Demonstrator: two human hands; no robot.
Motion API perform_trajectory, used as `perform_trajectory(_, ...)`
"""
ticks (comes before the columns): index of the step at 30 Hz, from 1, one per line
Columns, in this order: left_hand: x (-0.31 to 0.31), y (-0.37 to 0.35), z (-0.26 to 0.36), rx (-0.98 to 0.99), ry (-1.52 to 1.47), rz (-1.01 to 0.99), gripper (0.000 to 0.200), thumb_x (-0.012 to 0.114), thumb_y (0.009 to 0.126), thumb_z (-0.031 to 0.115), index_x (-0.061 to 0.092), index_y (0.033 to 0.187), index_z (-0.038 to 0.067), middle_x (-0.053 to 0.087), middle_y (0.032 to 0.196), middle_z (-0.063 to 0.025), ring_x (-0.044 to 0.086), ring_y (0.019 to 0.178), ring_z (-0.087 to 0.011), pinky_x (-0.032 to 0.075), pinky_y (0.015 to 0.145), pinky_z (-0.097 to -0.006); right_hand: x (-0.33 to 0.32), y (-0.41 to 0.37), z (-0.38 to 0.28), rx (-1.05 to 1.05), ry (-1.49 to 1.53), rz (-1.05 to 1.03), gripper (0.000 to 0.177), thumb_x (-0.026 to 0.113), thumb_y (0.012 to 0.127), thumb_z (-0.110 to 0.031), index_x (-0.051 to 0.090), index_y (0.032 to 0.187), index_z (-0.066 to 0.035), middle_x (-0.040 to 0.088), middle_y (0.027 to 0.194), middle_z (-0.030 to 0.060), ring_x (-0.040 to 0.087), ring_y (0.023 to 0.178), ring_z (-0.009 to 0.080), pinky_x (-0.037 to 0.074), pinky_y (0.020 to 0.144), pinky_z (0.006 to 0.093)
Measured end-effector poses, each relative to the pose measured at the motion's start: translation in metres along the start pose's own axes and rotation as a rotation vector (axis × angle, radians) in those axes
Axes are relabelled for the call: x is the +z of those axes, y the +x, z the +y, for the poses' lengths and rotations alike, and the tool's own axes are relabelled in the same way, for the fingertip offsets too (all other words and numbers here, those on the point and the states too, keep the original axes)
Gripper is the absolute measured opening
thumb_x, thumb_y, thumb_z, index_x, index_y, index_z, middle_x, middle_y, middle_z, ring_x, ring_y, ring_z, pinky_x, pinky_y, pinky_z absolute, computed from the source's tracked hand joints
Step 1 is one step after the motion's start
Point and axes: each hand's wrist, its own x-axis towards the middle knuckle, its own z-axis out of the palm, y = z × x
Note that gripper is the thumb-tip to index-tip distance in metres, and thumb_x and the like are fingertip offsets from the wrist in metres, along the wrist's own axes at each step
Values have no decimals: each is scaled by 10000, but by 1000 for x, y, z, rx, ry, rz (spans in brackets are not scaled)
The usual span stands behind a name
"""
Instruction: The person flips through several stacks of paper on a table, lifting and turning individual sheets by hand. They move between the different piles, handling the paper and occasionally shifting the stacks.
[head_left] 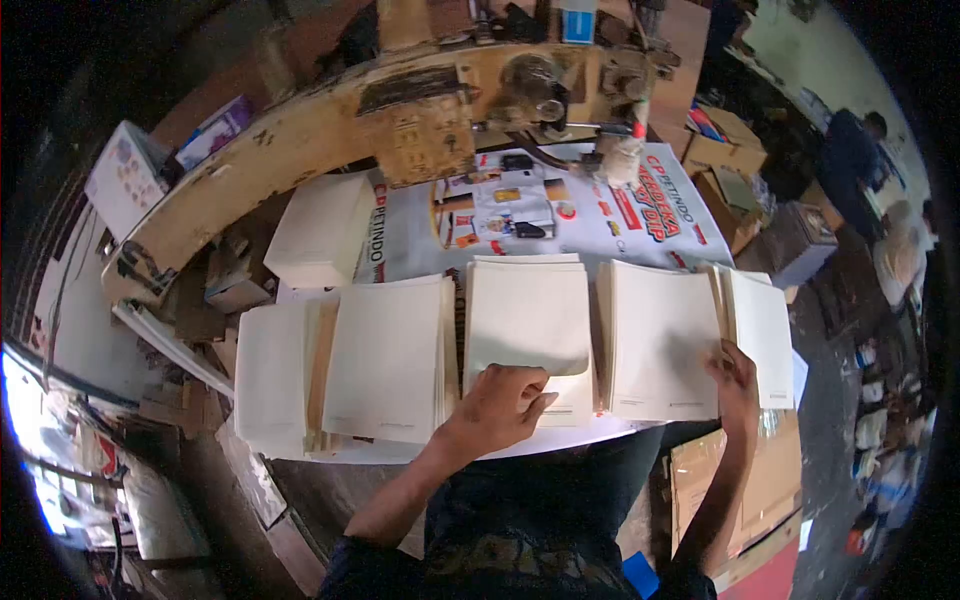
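Five stacks of cream paper sheets lie in a row. Over the lower part of the middle stack [528,310], my left hand [500,405] has its fingers curled beside the bent-up lower edge of the top sheet; whatever is between the fingertips is hidden. My right hand [736,385] rests at the right edge of the fourth stack [660,330], next to the fifth stack [765,335], its fingers bent and slightly apart. To the left are the second stack [385,355] and the far-left stack [270,375], with a brown strip between them.
A thick paper block [315,230] stands behind the row on a printed banner [400,225]. A worn machine arm [420,130] crosses above. Cardboard [760,470] lies low at the right, and cartons [735,140] sit farther back. Another person [850,145] is at the far right.
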Motion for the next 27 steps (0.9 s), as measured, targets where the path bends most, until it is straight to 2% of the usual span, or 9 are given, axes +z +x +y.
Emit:
perform_trajectory(5, -22, -27, -10, -225, -302, 168, 201, 667, 883, 130, 573, 789, -21, 635, 731, -88, 642, 717, -135, 549, 718, -273, 7, -6, -8, -10, 93, 73, 533, 691, 828, -112, 497, 1294, 57, 622, 1144, 139, 584, 1019, 202, 448, 928, 327)
perform_trajectory(7, -47, -45, -11, -252, -411, 258, 132, 695, 851, 91, 598, 821, 7, 657, 772, -100, 682, 719, -154, 520, 583, -270, 6, -4, -6, -32, 315, 14, 541, 677, 867, -169, 470, 1322, 39, 595, 1138, 117, 574, 987, 189, 468, 872, 299)
perform_trajectory(9, -67, -60, -17, -174, -420, 375, 203, 757, 795, 118, 635, 924, 20, 667, 879, -113, 678, 841, -174, 539, 703, -299, 23, -15, -22, 6, 309, 24, 537, 662, 873, -159, 463, 1343, 8, 592, 1161, 120, 574, 1008, 186, 467, 879, 300)
perform_trajectory(11, -92, -75, -30, 79, -149, 207, 352, 838, 697, 199, 654, 954, 43, 665, 981, -100, 638, 989, -205, 519, 836, -354, 51, -31, -37, -144, 163, 10, 520, 644, 877, -134, 466, 1357, -43, 592, 1172, 112, 574, 1001, 174, 465, 877, 299)
perform_trajectory(13, -101, -86, -33, -20, -82, 89, 518, 885, 587, 269, 631, 991, 69, 614, 1088, -77, 558, 1106, -241, 466, 929, -414, 76, -42, -59, -95, 246, -309, 493, 593, 894, -97, 461, 1368, -81, 583, 1179, 101, 569, 995, 164, 454, 885, 294)
perform_trajectory(17, -99, -97, -50, -189, 318, -53, 660, 881, 544, 288, 553, 1089, 113, 495, 1155, -84, 460, 1157, -271, 391, 1001, -419, 124, -50, -51, -175, 124, -378, 447, 512, 933, -102, 444, 1372, -50, 554, 1214, 110, 542, 1035, 161, 421, 926, 284)
perform_trajectory(21, -108, -107, -65, -138, 127, -4, 424, 807, 691, 199, 606, 1039, 66, 590, 1083, -73, 545, 1094, -263, 422, 989, -399, 150, -56, -45, 71, 423, -258, 443, 516, 934, -163, 461, 1343, -5, 566, 1227, 127, 511, 1098, 173, 365, 995, 294)
perform_trajectory(24, -118, -120, -64, -262, -99, 123, 182, 682, 842, 63, 649, 1019, 30, 668, 893, -77, 643, 841, -179, 516, 813, -316, 153, -60, -63, -231, 161, -496, 476, 605, 876, -84, 467, 1310, 53, 604, 1172, 114, 536, 1069, 175, 403, 969, 311)
perform_trajectory(27, -130, -151, -70, -523, -362, 399, 183, 642, 872, 55, 626, 1050, 18, 649, 934, -60, 613, 899, -129, 493, 812, -286, 156, -60, -65, -186, 338, -534, 486, 647, 861, -72, 474, 1296, 58, 601, 1175, 125, 557, 1059, 182, 428, 952, 319)
